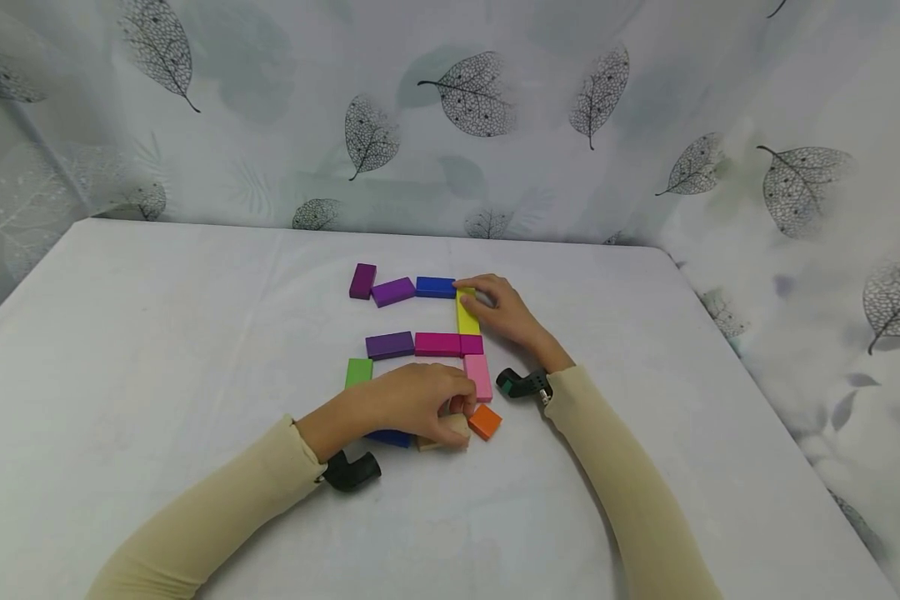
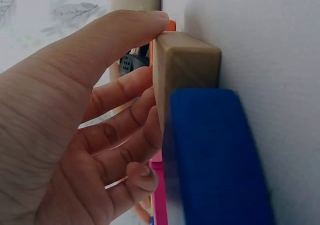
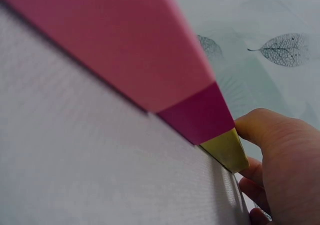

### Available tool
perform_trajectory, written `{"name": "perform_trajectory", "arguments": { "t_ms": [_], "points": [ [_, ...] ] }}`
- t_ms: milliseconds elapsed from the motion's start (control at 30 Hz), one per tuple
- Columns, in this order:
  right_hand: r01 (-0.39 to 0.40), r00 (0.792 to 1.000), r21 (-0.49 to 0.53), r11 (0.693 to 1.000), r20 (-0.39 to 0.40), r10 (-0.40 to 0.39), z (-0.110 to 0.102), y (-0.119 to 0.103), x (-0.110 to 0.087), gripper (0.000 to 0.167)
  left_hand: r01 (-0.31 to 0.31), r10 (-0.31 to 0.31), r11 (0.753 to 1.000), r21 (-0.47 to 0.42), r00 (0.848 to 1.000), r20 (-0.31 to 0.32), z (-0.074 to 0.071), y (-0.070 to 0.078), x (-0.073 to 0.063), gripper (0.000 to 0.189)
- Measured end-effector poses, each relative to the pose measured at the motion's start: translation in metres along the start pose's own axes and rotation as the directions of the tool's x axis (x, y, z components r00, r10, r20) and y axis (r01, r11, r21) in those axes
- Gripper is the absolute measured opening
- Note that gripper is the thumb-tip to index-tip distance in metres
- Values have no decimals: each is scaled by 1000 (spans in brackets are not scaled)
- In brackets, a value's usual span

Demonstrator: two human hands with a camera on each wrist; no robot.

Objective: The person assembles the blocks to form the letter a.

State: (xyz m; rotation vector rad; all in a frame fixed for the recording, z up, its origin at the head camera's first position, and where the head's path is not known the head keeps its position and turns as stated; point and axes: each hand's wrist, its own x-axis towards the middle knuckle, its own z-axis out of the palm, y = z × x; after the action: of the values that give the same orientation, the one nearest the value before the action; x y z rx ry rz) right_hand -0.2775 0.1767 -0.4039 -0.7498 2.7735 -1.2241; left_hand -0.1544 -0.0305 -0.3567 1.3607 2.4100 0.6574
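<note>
Colored blocks form a figure like a squared digit on the white table. My left hand (image 1: pixel 420 396) pinches a natural wood block (image 1: pixel 457 422) at the near side, thumb on its near edge and fingers on the far side. Against its left end lies a dark blue block (image 2: pixel 215 155), with an orange block (image 1: pixel 485 422) at its right. Farther away, my right hand (image 1: pixel 506 308) holds a yellow block (image 1: pixel 468 323), its thumb and index finger at the far end. That block stands between a blue block (image 1: pixel 435 287) and a small magenta block (image 1: pixel 471 344).
A long magenta block (image 1: pixel 437 344) and a purple block (image 1: pixel 390 345) form the middle row. A pink block (image 1: pixel 477 379) runs down the right, a green block (image 1: pixel 358 372) the left. Beyond lie a violet block (image 1: pixel 393 292) and a dark plum block (image 1: pixel 362 281). Leaf-printed cloth (image 1: pixel 270 133) hangs behind.
</note>
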Motion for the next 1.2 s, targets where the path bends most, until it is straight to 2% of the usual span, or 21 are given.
{"name": "perform_trajectory", "arguments": {
  "t_ms": [200, 300, 467, 600, 900, 1200],
  "points": [
    [-3, 1000, 4, 1000, -3, 3, 0, 1, 0, 34, 7, -6, 1000, -22, 999, 32, -1, 3, 0, 23],
    [-1, 1000, 6, 1000, -3, 1, -1, 0, -1, 34, 5, -5, 1000, -16, 1000, 19, -1, 4, 0, 23],
    [-3, 1000, 3, 1000, 1, 3, -1, -1, -1, 34, -63, 65, 997, 47, 996, -53, 7, 3, 5, 29],
    [2, 1000, 2, 1000, 1, -3, -1, -2, -1, 34, -102, 108, 990, 95, 992, -65, 13, 3, 7, 33],
    [0, 1000, 0, 1000, 4, 0, -2, -6, 0, 34, -80, 91, 987, 138, 993, -75, 11, 4, 7, 29],
    [-34, 999, -6, 999, 11, 35, 0, -3, 0, 35, -49, 57, 992, 117, 996, -62, 11, -1, 6, 31]
  ]
}}
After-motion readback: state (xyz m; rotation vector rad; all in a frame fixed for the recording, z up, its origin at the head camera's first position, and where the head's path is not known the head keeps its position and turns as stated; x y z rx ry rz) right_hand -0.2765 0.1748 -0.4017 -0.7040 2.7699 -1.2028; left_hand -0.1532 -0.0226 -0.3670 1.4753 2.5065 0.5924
